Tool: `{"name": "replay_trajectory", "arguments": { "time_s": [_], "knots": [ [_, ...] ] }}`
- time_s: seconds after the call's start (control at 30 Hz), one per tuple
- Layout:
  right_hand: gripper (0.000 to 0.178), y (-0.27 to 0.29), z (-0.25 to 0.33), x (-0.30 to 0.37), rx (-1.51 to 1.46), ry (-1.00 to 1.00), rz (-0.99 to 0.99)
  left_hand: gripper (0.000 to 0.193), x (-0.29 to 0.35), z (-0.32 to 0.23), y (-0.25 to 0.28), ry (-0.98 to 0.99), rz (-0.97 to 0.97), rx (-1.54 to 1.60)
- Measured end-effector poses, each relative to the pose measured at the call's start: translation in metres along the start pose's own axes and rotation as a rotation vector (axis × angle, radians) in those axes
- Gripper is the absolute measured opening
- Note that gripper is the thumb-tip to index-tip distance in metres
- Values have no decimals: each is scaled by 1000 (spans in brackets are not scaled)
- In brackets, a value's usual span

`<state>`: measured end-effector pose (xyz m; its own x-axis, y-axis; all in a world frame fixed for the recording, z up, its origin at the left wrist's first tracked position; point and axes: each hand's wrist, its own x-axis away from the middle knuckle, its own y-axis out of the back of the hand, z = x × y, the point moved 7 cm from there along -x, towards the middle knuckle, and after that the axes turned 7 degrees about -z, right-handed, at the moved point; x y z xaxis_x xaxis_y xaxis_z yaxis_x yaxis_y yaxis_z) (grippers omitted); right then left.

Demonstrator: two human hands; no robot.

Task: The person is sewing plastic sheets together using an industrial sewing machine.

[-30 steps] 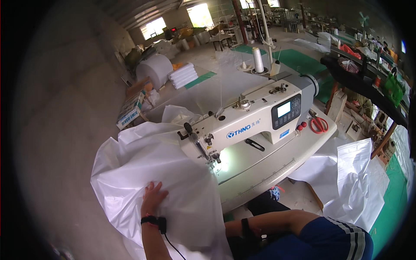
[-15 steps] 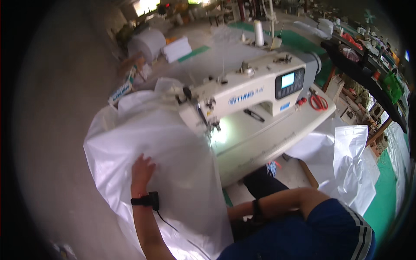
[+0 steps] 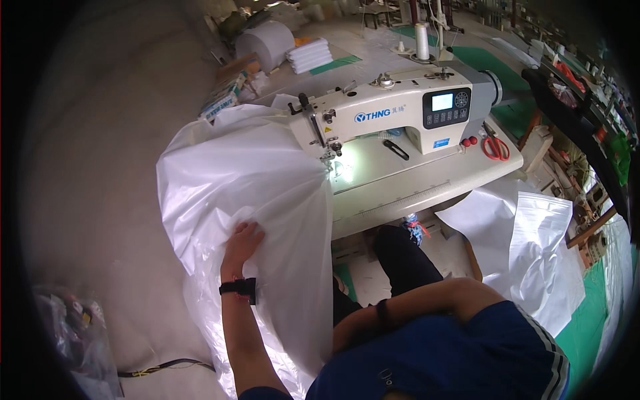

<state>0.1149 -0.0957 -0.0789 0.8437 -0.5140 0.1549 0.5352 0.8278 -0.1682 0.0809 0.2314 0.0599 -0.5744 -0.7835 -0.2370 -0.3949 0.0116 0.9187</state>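
Note:
A large white plastic sheet (image 3: 227, 167) hangs in folds over the left end of a white sewing machine (image 3: 373, 110) and runs under its lit needle area. On the sheet, below and left of the needle, rests my left hand (image 3: 244, 243), fingers slightly bent and apart, with a small pucker just above them. My right forearm crosses low in front of my body. Only the back part of my right hand (image 3: 347, 331) shows at the sheet's edge; its fingers are hidden behind the sheet.
Red-handled scissors (image 3: 495, 148) and a black thread snipper (image 3: 396, 149) lie on the machine bed. A thread cone (image 3: 422, 41) stands behind. More white sheeting (image 3: 540, 247) hangs at right. A clear bag (image 3: 73, 333) sits on the floor at left, near a black cable (image 3: 167, 365).
The view has swung, so the machine sits higher and more level. My left hand has slid nearer to me along the sheet, its fingers closer together. My right forearm stays low across my body.

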Motion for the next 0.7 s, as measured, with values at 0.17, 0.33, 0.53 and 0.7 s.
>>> {"name": "replay_trajectory", "arguments": {
  "time_s": [0.17,0.33,0.53,0.7],
  "knots": [
    [51,50,15,88,-481,-2,-208,23,65,-114,71,-70,-370,-11],
    [44,91,54,138,-753,73,-804,39,172,-239,-19,10,330,-6],
    [39,113,75,139,-80,-129,-1148,21,211,-304,-54,-156,132,-21],
    [30,99,63,132,-447,60,-1043,18,195,-245,-1,55,-338,-297]
  ]
}}
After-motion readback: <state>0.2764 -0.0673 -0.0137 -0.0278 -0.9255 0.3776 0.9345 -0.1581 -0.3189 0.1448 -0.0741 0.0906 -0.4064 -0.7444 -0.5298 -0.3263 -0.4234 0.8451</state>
